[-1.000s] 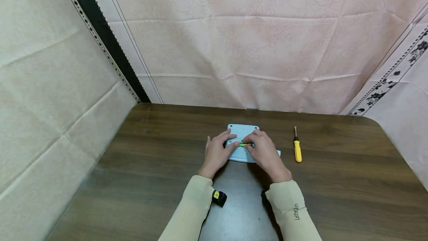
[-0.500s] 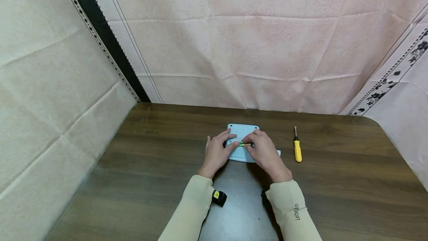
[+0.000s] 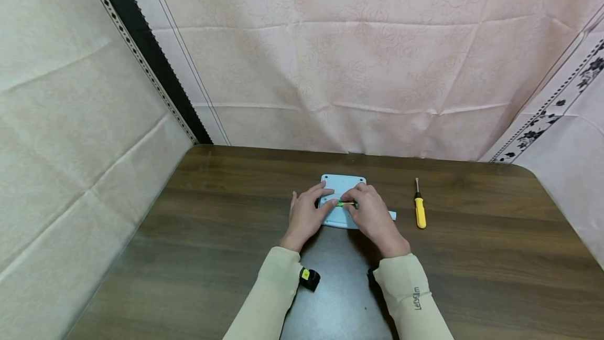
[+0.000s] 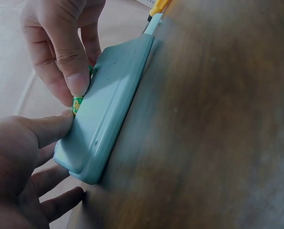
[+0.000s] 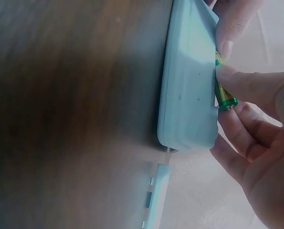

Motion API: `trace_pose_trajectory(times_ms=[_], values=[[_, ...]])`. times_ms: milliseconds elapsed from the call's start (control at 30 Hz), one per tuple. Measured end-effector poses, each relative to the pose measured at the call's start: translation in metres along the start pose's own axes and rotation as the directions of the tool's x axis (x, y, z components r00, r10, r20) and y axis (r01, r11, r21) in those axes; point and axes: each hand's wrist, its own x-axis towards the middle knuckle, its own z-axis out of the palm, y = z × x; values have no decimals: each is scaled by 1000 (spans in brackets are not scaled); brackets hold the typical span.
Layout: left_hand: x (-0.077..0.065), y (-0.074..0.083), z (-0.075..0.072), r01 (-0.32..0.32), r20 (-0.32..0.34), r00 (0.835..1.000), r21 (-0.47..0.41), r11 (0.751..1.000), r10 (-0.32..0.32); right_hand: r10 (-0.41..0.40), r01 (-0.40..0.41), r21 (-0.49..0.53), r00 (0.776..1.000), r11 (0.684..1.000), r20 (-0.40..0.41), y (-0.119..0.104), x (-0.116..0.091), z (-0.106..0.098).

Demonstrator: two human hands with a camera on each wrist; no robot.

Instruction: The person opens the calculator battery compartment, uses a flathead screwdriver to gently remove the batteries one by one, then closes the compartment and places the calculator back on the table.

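A light blue plastic device (image 3: 343, 219) lies on the table, screw holes showing at its corners. Across its middle is a green and yellow cylindrical battery (image 5: 226, 99), pinched between the thumb and fingers of my right hand (image 3: 373, 213). The battery's metal-tipped end points out past that thumb in the right wrist view. My left hand (image 3: 308, 217) holds the device's left side, its thumb against the battery's other end and its fingers along the device's edge. The slot under the battery is mostly hidden by my fingers.
Just right of the device lies a narrow light blue battery cover (image 5: 157, 195) with small tabs. Farther right is a yellow-handled screwdriver (image 3: 420, 211), its tip toward the back edge of the brown wooden table (image 3: 236, 198). Pale patterned cloth (image 3: 354, 77) hangs behind.
My right hand has shifted very slightly left at the battery, showing a little more of the battery cover. The left hand, device and screwdriver stay where they were.
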Motion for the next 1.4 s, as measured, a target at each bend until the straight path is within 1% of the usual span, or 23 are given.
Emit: trace_pose_trajectory(times_ms=[400, 700, 1100, 1300, 1400], values=[[1, 0, -1, 7, -3, 1000, 6, 1000, -7, -7, 7, 0, 1000, 1000, -2, 0, 1, 2], [1, 0, -2, 10, -9, 1000, 0, 1000, -10, -24, 25, 28, 999, 999, -38, 4, 0, -3], [1, -1, 0, 17, -4, 1000, -9, 1000, -17, 9, -6, 53, 999, 999, -51, 11, -2, -9], [1, 0, 0, 17, -5, 1000, -12, 1000, -17, 7, -1, 72, 996, 997, -92, 14, -3, -14], [0, 0, 0, 18, -2, 1000, -12, 1000, -18, 15, -7, 74, 995, 997, -99, 16, -3, -15]])
